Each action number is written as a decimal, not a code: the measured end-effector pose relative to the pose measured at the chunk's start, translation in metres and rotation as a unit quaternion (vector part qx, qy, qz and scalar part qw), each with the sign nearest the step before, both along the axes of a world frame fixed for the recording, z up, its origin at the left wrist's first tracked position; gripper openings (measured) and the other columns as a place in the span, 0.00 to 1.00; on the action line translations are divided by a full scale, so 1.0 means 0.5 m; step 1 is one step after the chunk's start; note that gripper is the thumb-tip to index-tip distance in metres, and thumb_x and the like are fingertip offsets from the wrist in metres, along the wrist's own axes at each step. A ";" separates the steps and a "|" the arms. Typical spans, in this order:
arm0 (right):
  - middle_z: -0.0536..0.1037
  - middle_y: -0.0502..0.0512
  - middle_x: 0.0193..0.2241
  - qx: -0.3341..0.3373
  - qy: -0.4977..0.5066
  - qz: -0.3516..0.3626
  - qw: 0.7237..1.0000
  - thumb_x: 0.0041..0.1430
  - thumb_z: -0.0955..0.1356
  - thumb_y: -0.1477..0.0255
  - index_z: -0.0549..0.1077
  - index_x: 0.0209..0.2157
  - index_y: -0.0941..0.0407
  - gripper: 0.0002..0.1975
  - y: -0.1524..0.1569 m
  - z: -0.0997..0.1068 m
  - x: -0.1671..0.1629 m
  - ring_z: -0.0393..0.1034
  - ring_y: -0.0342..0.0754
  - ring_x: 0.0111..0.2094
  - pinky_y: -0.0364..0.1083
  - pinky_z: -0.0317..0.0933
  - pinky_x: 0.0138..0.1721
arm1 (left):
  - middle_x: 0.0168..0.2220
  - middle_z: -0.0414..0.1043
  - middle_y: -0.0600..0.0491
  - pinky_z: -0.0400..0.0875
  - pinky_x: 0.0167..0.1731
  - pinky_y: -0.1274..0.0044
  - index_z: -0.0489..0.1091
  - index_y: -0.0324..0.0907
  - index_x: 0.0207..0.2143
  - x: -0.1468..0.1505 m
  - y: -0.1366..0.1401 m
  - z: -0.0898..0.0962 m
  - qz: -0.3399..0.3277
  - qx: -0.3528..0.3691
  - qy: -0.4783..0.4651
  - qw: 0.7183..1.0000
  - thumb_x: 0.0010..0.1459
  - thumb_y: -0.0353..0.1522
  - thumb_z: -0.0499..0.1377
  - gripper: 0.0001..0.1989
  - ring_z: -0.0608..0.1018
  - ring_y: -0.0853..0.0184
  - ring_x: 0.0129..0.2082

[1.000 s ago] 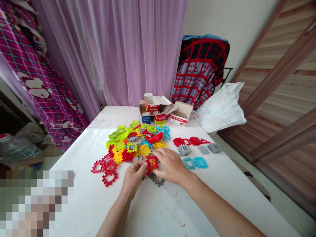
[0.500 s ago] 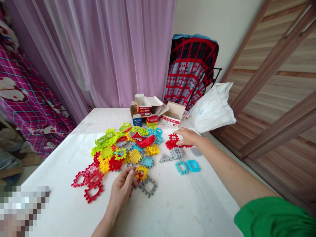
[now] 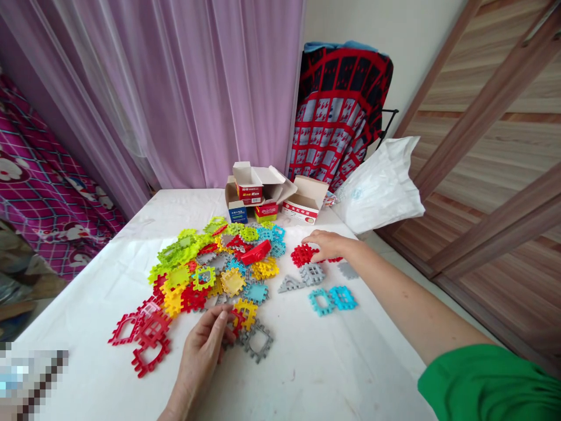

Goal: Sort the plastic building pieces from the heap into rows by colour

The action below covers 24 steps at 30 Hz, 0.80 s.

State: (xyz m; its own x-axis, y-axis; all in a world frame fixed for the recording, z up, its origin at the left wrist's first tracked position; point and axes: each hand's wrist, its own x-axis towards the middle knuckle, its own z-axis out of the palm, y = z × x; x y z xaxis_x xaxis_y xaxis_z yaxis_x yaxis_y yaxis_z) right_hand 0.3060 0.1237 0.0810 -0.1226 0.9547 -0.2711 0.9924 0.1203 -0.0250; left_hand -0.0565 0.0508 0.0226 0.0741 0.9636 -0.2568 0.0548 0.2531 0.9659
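A heap of interlocking plastic tiles (image 3: 219, 263) in green, yellow, red, blue and grey lies on the white table (image 3: 307, 362). My left hand (image 3: 199, 354) rests at the heap's near edge, fingers loosely curled, fingertips touching a red tile (image 3: 235, 320) beside a yellow one (image 3: 246, 310) and a grey frame tile (image 3: 258, 341). My right hand (image 3: 328, 245) reaches out to the right of the heap, its fingers on a red tile (image 3: 301, 256) that sits on the table among sorted red pieces.
Grey tiles (image 3: 307, 275) and two joined blue tiles (image 3: 332, 299) lie near the right hand. Open small cardboard boxes (image 3: 272, 199) stand at the table's far edge. A white plastic bag (image 3: 381, 187) and a draped chair (image 3: 342, 117) are at the back right.
My right hand carried a red tile from the heap's near edge out to the red group at the right and lowered it. My left hand stayed at the heap's near edge.
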 end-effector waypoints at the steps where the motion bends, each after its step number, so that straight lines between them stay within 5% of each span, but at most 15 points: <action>1: 0.70 0.62 0.51 -0.008 0.005 -0.001 1.000 0.46 0.73 0.63 0.66 0.59 0.52 0.36 0.001 -0.002 0.002 0.67 0.57 0.51 0.48 0.60 0.50 | 0.22 0.74 0.53 0.58 0.09 0.83 0.73 0.39 0.37 0.000 0.001 -0.002 -0.001 0.001 0.000 1.000 0.34 0.59 0.63 0.37 0.67 0.73 0.14; 11: 0.76 0.52 0.49 -0.037 0.044 -0.078 0.995 0.52 0.64 0.76 0.68 0.55 0.52 0.26 -0.010 0.010 -0.006 0.72 0.49 0.46 0.43 0.63 0.45 | 0.17 0.70 0.57 0.56 0.09 0.83 0.73 0.39 0.37 -0.007 0.001 -0.010 -0.003 0.020 -0.020 1.000 0.41 0.57 0.62 0.32 0.64 0.75 0.12; 16: 0.77 0.53 0.47 -0.007 0.027 -0.077 0.997 0.57 0.64 0.71 0.69 0.53 0.51 0.21 -0.023 0.012 -0.030 0.72 0.50 0.45 0.44 0.63 0.43 | 0.22 0.71 0.55 0.58 0.10 0.83 0.73 0.39 0.37 -0.023 0.005 -0.003 0.031 0.069 -0.050 0.996 0.47 0.53 0.61 0.27 0.68 0.73 0.15; 24: 0.78 0.53 0.42 0.142 0.057 0.001 0.988 0.59 0.63 0.72 0.76 0.42 0.52 0.13 -0.058 0.014 -0.146 0.71 0.49 0.43 0.44 0.60 0.43 | 0.24 0.69 0.56 0.52 0.10 0.85 0.71 0.38 0.30 -0.068 0.051 0.014 0.192 0.081 -0.166 0.964 0.50 0.45 0.60 0.17 0.69 0.75 0.17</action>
State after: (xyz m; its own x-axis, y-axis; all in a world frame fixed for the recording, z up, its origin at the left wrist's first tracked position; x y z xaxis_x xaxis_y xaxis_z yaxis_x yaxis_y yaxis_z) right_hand 0.2330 0.0945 0.0883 -0.1391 0.9900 0.0230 0.9848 0.1407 -0.1019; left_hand -0.0906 0.0763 0.0298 -0.2446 0.9616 -0.1248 -0.3315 0.0380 0.9427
